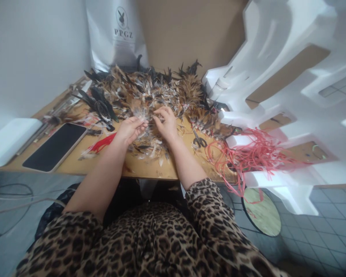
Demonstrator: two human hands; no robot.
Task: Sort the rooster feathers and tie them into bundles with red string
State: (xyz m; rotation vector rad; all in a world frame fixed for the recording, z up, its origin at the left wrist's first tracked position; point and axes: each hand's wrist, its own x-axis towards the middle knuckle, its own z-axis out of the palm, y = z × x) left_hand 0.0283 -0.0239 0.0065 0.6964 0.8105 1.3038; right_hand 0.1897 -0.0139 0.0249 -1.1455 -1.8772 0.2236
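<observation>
A big heap of brown, black and white feathers (150,90) covers the far part of a wooden table (75,163). My left hand (129,129) is at the heap's near edge, fingers pinched together on a small bunch of pale feathers (141,114). My right hand (167,123) is right beside it, fingers curled down into the feathers. The two hands almost touch. More loose feathers lie under my wrists.
A black phone (56,146) lies at the left, with a white pad (8,140) and metal rods (57,111) beyond it. Scissors (198,140) and a tangle of red cord (248,154) are at the right. White foam packing (291,77) stands behind. A silver bag (115,32) leans against the wall.
</observation>
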